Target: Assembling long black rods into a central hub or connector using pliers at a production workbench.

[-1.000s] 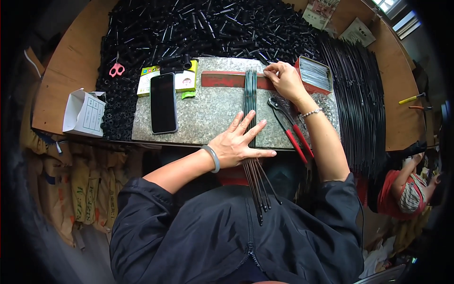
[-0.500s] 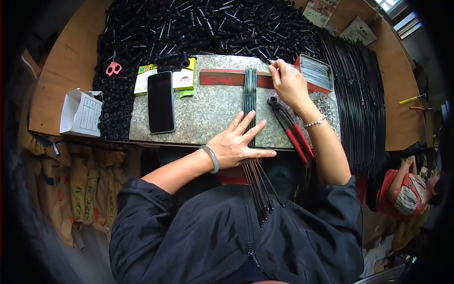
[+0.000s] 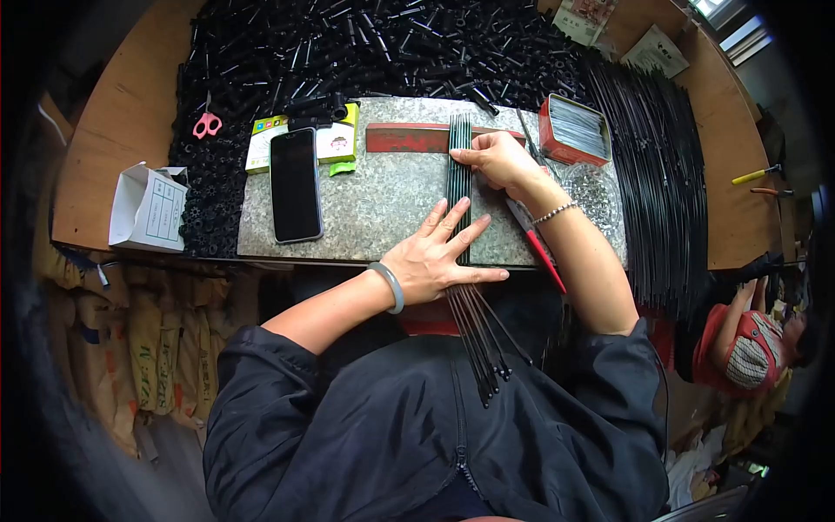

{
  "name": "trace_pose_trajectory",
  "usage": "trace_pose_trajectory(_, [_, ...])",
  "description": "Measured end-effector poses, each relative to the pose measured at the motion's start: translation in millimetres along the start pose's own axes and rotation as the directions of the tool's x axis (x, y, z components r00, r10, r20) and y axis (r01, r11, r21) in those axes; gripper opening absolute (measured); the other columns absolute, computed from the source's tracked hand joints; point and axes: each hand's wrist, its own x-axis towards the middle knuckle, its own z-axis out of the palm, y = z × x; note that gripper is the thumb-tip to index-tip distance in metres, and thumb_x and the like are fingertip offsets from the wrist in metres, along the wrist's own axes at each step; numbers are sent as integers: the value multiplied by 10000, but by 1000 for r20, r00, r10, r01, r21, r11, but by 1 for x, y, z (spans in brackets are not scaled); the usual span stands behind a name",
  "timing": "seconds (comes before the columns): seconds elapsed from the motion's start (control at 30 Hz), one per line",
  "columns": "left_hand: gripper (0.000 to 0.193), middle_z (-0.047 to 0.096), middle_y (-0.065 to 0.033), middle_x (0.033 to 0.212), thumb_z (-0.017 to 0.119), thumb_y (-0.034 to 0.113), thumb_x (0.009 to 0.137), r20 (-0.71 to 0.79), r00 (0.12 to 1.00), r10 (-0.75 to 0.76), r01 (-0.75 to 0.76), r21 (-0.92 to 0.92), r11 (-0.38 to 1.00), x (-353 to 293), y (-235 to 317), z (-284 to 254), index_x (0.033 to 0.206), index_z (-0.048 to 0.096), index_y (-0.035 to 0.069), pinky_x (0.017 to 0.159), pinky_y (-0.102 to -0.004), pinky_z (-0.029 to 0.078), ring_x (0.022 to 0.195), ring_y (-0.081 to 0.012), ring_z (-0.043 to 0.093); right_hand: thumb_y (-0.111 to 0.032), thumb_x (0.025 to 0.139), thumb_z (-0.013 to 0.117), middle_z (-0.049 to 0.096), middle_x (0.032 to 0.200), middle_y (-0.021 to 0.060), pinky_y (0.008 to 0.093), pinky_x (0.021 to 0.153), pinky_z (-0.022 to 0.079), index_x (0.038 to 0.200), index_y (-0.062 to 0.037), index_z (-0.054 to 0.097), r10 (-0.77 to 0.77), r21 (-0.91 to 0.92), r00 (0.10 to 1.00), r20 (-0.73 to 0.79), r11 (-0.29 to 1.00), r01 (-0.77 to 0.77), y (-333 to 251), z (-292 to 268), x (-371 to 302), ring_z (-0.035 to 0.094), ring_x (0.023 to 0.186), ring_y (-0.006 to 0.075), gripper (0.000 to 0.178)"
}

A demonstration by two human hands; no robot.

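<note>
A bundle of thin dark metal rods point(image 3: 458, 180) lies side by side across a red metal bar point(image 3: 404, 138) on a grey stone-like slab point(image 3: 383, 209). Their lower ends, with small dark tips, fan out over the slab's near edge toward my lap. My left hand point(image 3: 435, 257) is spread flat across the bundle, fingers apart. At the rods' upper part, just below the bar, my right hand point(image 3: 500, 161) has its thumb and curled fingers on them; the fingertips are partly hidden. Red-handled pincers point(image 3: 545, 252) lie beside the rods, partly covered by my right forearm.
Left of the rods are a phone point(image 3: 296, 187) and a yellow-green box point(image 3: 342, 145). A red tin of thin pins point(image 3: 574, 129) stands right. Black plastic parts point(image 3: 374, 52) are heaped behind; long black rods point(image 3: 657, 174) line the right. A co-worker point(image 3: 744, 344) sits at far right.
My right hand has moved left and slightly down, from beside the tin to the rods. My left hand stays spread on the bundle.
</note>
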Motion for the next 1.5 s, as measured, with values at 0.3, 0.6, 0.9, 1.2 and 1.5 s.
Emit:
trace_pose_trajectory(0.3, [657, 345, -180, 1422, 607, 255, 777, 31, 999, -12, 9, 90, 996, -1, 3, 0, 1333, 374, 515, 1064, -603, 236, 1336, -445, 273, -324, 842, 686, 555, 608, -16, 229, 488, 354, 779, -35, 635, -172, -212, 981, -83, 965, 152, 5, -1, -5, 466, 522, 55, 300])
trace_pose_trajectory(0.6, [647, 402, -196, 1368, 551, 196, 817, 15, 1000, -5, 5, 21, 1000, -1, 2, 1, 1344, 347, 510, 1068, -611, 220, 1313, -455, 309, -417, 859, 623, 637, 695, 104, 346, 630, 466, 881, -20, 611, -468, -639, 839, -276, 742, 204, -4, -21, -19, 611, 652, 204, 398])
trace_pose_trajectory(0.9, [607, 407, -176, 1356, 588, 236, 806, 10, 1000, -15, 15, 11, 1000, 2, 1, 0, 1307, 407, 529, 1065, -592, 247, 1316, -467, 287, -175, 848, 619, 598, 825, 117, 331, 693, 471, 896, -28, 619, -721, -725, 680, -135, 539, 428, 10, -40, 13, 587, 771, 252, 155])
trace_pose_trajectory(1.2, [617, 370, -203, 1395, 551, 203, 811, 30, 999, -22, 21, 27, 999, 1, 0, 1, 1310, 389, 528, 1060, -597, 258, 1311, -475, 296, -207, 834, 652, 616, 833, 99, 308, 675, 476, 905, -29, 654, -664, -628, 734, -144, 635, 450, 18, -37, 30, 580, 724, 193, 191])
trace_pose_trajectory(1.5, [635, 338, -200, 1419, 548, 186, 805, 29, 1000, -13, 12, 43, 999, 0, -1, 4, 1315, 384, 526, 1055, -592, 273, 1307, -479, 301, -206, 841, 646, 623, 755, 77, 292, 618, 452, 890, -9, 660, -635, -559, 767, -92, 670, 488, 12, -35, 32, 539, 658, 144, 203])
